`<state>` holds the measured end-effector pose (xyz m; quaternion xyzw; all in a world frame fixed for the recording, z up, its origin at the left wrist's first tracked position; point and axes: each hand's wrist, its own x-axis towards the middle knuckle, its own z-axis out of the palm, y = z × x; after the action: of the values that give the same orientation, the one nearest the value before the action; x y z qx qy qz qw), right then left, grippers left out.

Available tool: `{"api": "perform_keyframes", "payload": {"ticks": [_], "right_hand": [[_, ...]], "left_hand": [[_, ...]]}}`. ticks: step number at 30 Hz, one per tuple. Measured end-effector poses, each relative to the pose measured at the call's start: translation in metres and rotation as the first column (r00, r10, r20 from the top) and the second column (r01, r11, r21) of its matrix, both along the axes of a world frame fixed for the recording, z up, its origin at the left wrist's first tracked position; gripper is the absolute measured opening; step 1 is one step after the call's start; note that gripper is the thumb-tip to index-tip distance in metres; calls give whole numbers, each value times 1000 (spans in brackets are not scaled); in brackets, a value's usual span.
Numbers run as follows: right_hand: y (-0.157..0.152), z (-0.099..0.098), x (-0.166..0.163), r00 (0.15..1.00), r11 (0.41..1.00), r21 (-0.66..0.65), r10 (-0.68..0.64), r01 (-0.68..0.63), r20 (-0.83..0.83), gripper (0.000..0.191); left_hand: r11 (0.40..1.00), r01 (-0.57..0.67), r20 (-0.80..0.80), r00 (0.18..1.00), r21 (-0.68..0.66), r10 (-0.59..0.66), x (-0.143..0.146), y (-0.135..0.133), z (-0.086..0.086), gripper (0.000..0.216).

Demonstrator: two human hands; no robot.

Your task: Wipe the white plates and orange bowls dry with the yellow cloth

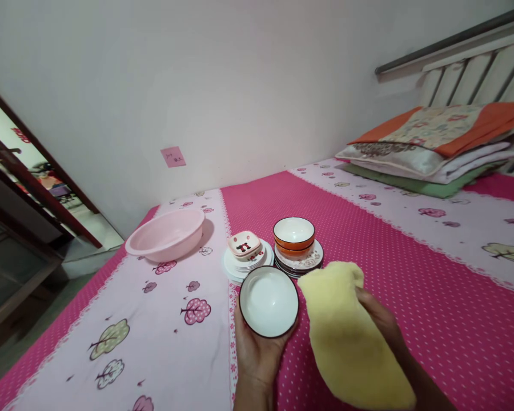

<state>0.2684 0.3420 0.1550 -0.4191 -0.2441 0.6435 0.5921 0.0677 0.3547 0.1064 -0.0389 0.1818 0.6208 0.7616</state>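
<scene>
My left hand (259, 355) cups a white bowl (269, 301) with a dark rim from below, its inside facing me. A yellow cloth (346, 337) hangs from my right hand (379, 317), just right of the bowl; the cloth hides part of those fingers. Beyond the held bowl, a stack of orange bowls (294, 235) with white insides rests on dark-rimmed plates (316, 256). To its left, small square dishes (244, 244) with a red and black print sit on a pile of white plates (229, 265).
A pink basin (167, 235) stands at the left on the bed's pink and white patterned sheet (188, 348). Folded bedding (437, 142) is piled at the far right by the headboard (484, 71). A white wall (257, 85) runs behind the bed, with a doorway at the left.
</scene>
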Motion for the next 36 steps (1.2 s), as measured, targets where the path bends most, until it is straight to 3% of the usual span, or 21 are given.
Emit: {"api": "perform_keyframes", "payload": {"ticks": [2,5,8,10,13,17,20,25,28,32,36], "right_hand": [[0,5,-2,986,988,-147,21,-46,-168,35],[2,9,-4,973,981,-154,85,-120,-215,32],[6,8,-7,984,989,-87,103,-117,-147,32],[9,3,-10,994,997,-54,46,-51,-96,38],[14,-4,-11,999,997,-64,-48,46,-26,54],[18,-7,-11,999,996,-71,-52,53,9,63],[18,-4,-12,999,996,-73,-49,49,10,63],[16,-5,-14,999,995,-95,-32,30,-14,65],[14,-7,-18,1000,995,-103,-13,12,-6,66],[12,-2,-23,993,989,-140,-19,35,112,61],[14,2,-21,948,984,-143,-53,102,315,50]], "left_hand": [[1000,-13,5,1000,25,12,-4,1,-6,60],[999,-32,-11,999,41,32,-10,1,-15,52],[997,-29,-45,998,72,32,-13,1,-15,54],[994,0,-58,998,106,6,-13,0,-11,61],[983,54,-69,997,178,-42,-12,0,-4,69],[979,109,-53,993,171,-101,-11,0,-9,80],[983,108,-59,993,147,-100,-10,-1,-13,79],[969,144,-65,989,199,-134,-9,-4,-4,84],[972,93,-70,994,218,-80,-11,-4,-3,78],[967,66,-102,994,246,-42,-15,-1,-4,78],[983,78,-108,992,169,-61,-11,1,3,84]]}}
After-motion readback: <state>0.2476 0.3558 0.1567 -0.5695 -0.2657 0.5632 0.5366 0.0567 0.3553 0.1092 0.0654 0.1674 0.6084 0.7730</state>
